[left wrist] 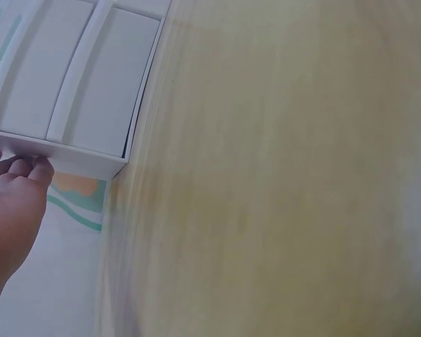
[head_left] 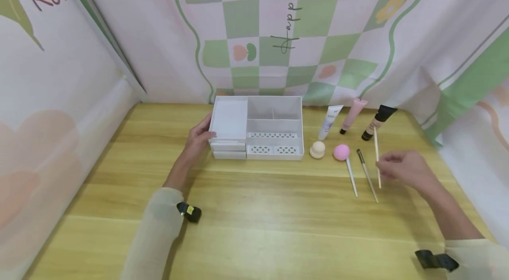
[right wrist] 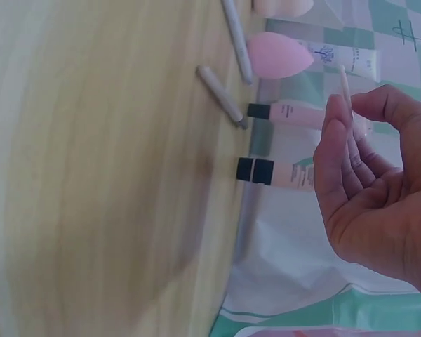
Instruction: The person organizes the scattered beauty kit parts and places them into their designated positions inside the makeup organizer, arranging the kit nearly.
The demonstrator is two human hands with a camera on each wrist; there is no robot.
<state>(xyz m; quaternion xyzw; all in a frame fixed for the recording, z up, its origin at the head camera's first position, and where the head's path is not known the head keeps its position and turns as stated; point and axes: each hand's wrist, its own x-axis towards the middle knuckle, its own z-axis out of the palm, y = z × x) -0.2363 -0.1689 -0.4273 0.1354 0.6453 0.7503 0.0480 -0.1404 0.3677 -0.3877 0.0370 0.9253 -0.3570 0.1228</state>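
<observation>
A white organizer box (head_left: 274,119) with open compartments and small drawers stands against the back cloth. My left hand (head_left: 199,136) holds its left side, the thumb over the front corner; in the left wrist view the fingers (left wrist: 41,172) bend against the side wall. With thumb and fingertips, my right hand (head_left: 403,169) pinches a thin pale stick (head_left: 377,147), held upright over the right part of the table. The stick (right wrist: 345,88) pokes out above the fingertips in the right wrist view. Just left of that hand lie a dark-tipped brush (head_left: 367,176) and a white-handled stick (head_left: 351,178).
Between box and right hand sit a cream sponge (head_left: 317,149) and a pink sponge (head_left: 341,152). Behind them are a white tube (head_left: 330,122), a pink tube (head_left: 353,116) and a black-capped tube (head_left: 380,121). Printed cloth (head_left: 242,19) hangs around the wooden table (head_left: 258,218).
</observation>
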